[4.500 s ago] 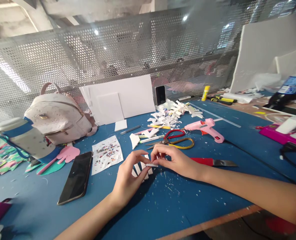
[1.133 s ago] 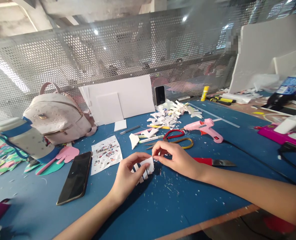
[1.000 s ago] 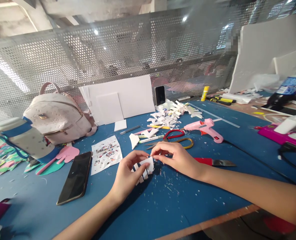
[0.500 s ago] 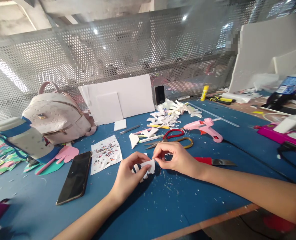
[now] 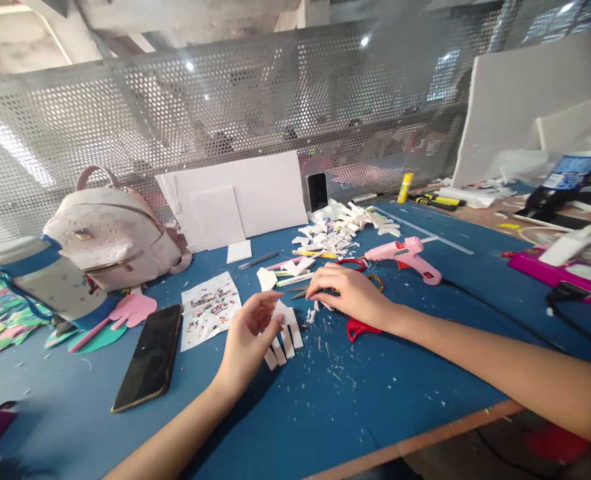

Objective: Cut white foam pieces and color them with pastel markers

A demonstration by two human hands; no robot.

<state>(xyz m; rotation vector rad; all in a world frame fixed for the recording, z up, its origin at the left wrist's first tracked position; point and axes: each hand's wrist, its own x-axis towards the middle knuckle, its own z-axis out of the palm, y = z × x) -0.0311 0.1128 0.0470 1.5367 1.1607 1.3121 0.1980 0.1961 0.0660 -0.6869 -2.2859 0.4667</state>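
My left hand (image 5: 248,333) is near the table's middle, thumb and forefinger loosely closed on a small white foam piece (image 5: 282,311). Just below it, several white foam strips (image 5: 284,345) lie side by side on the blue table (image 5: 325,413). My right hand (image 5: 348,293) lies palm down further back, fingers bent and apart, holding nothing, with its fingertips beside the scissors (image 5: 372,279) with red and yellow handles. A red utility knife (image 5: 360,328) shows under my right wrist. Small white scraps (image 5: 311,313) lie by my right thumb.
A black phone (image 5: 150,357), a printed sheet (image 5: 210,308), a pale backpack (image 5: 110,230) and a bottle (image 5: 45,280) are on the left. White boards (image 5: 245,197) lean at the back. Also here are a pink glue gun (image 5: 405,257), a heap of foam offcuts (image 5: 335,230) and a magenta box (image 5: 565,273).
My right hand let go of the white piece and moved back toward the scissors. My left hand opened a little and keeps the piece. The foam strips now lie uncovered.
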